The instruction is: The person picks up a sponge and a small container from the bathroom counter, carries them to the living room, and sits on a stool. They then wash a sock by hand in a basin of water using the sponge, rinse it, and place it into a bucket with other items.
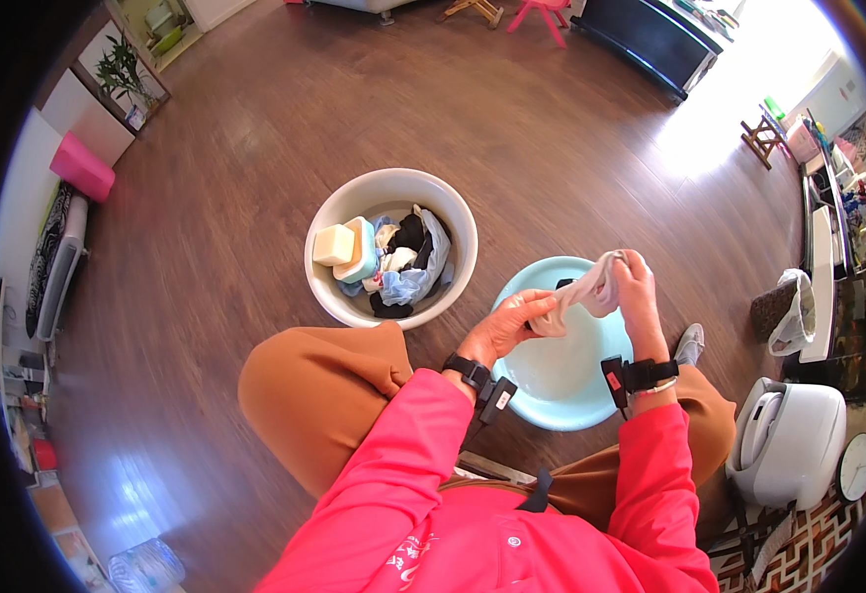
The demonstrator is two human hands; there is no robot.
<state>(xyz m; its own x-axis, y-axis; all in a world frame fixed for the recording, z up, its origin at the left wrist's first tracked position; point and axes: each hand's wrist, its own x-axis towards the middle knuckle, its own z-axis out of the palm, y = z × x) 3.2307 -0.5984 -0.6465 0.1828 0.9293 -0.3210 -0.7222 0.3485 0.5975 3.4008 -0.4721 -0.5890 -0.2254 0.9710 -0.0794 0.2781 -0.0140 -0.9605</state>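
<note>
My left hand (pixel 506 323) and my right hand (pixel 633 278) hold a pale, wet-looking cloth (pixel 589 290) stretched between them, above a light blue basin (pixel 603 411). Whitish water (pixel 552 370) lies in the basin, and a small dark item (pixel 565 283) shows at its far edge behind the cloth. To the left, a white basin (pixel 465 222) holds blue, black and white clothes (pixel 407 282). At its left side, a yellowish soap bar (pixel 334 244) rests against a light blue and white soap box (pixel 362 252).
Both basins stand on the dark wood floor (pixel 255 185) by my bent knees. A white appliance (pixel 789 445) and a round clock (pixel 857 467) are at the right, below a bag-lined bin (pixel 774 311). A pink stool (pixel 540 18) stands at the far side.
</note>
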